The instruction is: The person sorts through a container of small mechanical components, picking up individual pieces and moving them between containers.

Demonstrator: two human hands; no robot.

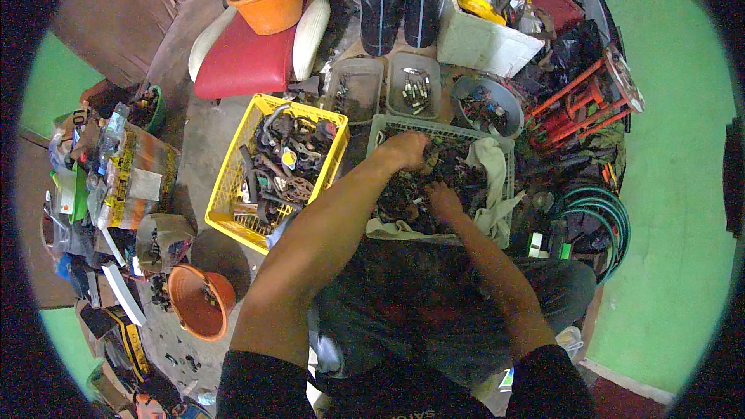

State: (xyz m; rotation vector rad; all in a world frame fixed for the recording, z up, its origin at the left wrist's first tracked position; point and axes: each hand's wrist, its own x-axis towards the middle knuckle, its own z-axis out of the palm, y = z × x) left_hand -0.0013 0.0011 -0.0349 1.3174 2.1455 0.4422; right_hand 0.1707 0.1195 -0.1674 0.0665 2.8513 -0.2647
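In front of me stands a pale translucent plastic crate [382,122], filled with a heap of small dark parts [401,203] too blurred to name one by one. My left hand [409,151] reaches over its far left part, fingers bent down among the pieces. Closer to me, my right hand [446,201] dips into the middle of the same heap. Both hands' fingertips are hidden, so whether either grips a piece is unclear. A pale cloth [490,163] lines the crate's right side and hangs over its edge.
Left of the crate is a yellow plastic crate [302,107] of metal parts. Beyond are two shallow tubs [356,90], a round grey basin [460,113] and two dark jugs [379,23]. An orange bucket [201,326] stands at left, a coiled green hose [623,244] at right.
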